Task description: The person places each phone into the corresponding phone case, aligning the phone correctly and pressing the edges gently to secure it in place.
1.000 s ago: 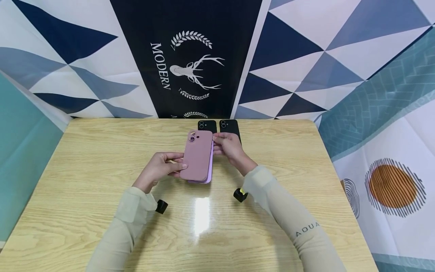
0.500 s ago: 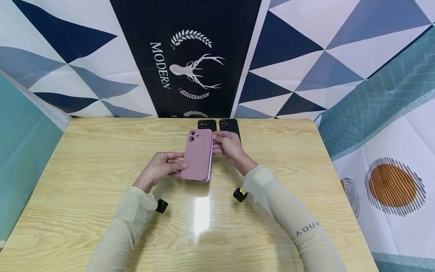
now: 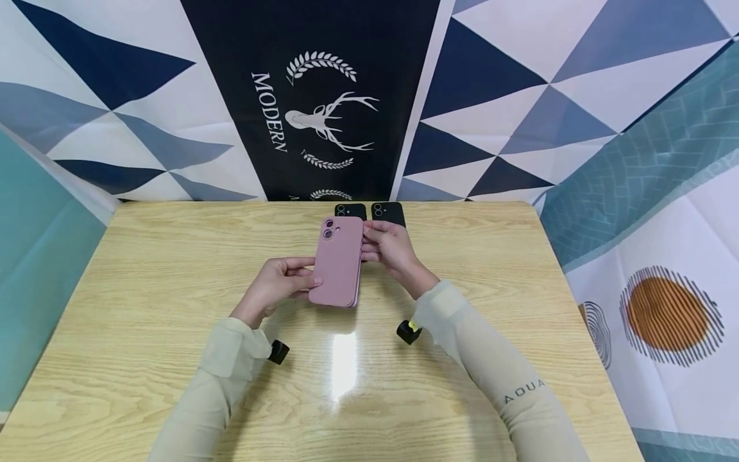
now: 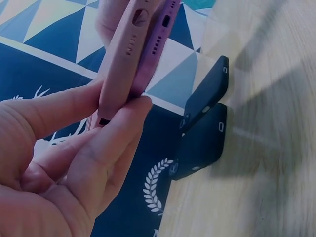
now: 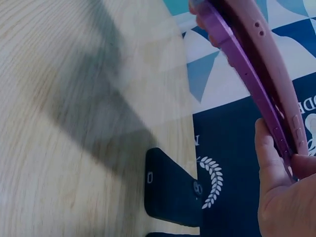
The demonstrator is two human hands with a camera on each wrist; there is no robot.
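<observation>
A pink phone case [image 3: 338,263] is held above the table by both hands, its back with the camera cutouts facing up in the head view. Behind it lies a purple phone [image 5: 249,81], partly out of the case, with a gap between the two in both wrist views. My left hand [image 3: 276,285] pinches the lower left side, thumb on the case back and fingers on the phone side. At the upper right edge my right hand [image 3: 394,250] pinches phone and case together between thumb and fingers. Some fingertips are hidden behind the phone.
Two black phones or cased phones, the left one [image 3: 351,210] and the right one [image 3: 388,212], lie side by side at the table's [image 3: 144,289] far edge. A patterned cloth [image 3: 479,96] hangs just behind that edge. Black wrist cameras show below each hand.
The purple phone has come into line with the pink case: less of it sticks out at the right and bottom, and its lenses now show in the cutouts. Both hands keep their hold.
</observation>
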